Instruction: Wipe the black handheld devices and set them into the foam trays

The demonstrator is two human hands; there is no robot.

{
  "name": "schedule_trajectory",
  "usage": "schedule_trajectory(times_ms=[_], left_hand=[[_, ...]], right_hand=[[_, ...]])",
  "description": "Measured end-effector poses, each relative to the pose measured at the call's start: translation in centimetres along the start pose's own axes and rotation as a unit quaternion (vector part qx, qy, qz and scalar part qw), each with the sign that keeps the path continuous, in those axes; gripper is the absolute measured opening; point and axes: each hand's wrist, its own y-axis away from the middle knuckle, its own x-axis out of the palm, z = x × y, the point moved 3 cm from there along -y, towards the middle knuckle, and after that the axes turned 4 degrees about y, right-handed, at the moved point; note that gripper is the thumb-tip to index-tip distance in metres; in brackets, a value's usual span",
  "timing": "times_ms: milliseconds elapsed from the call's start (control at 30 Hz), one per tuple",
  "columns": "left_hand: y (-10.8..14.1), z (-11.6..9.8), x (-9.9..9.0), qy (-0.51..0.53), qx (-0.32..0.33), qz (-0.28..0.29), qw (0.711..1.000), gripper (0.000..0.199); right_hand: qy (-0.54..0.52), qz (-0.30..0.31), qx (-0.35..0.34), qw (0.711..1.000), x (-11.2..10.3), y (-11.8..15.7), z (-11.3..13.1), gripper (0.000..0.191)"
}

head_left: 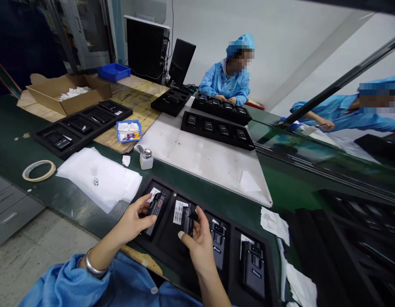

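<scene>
Head view, looking down at a black foam tray (163, 243) on the green tabletop (12, 123). Over the tray, the left hand (133, 219) was closed around a black handheld unit (155, 209) lying in a pocket. The right hand (200, 245) held a small black part (192, 217) in a narrow pinch; whether that part was attached to anything was hidden. A white label (180, 212) lay in the tray between the hands. A metal bangle (95, 268) circled the left wrist, just past a blue sleeve (69, 281).

To the tray's right stood two more black units (253, 268), and crumpled paper (274, 224) lay just beyond. Left of the tray were tissue sheets (98, 179) and a masking tape roll (39, 170), with a concrete floor (34, 251) below the tabletop's edge.

Past the tray, a white board (200, 162) carried more black trays (218, 130), with a small bottle (146, 160) at its corner. Farther from the tray were a cardboard box (66, 96), a blue bin (113, 71), a co-worker in a blue hood (227, 76), a computer tower (142, 49) and a white wall (280, 42).
</scene>
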Motion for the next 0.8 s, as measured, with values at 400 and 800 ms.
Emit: schedule_trajectory(times_ms=[400,800], left_hand=[[-0.6,0.7,8.0,0.130,-0.024,0.148,0.980,0.075],[-0.9,0.8,8.0,0.070,-0.022,0.157,0.985,0.062]], right_hand=[[-0.272,0.006,0.067,0.960,-0.3,0.8,-0.2,0.066],[-0.246,-0.018,0.103,0.964,-0.9,0.8,-1.6,0.059]])
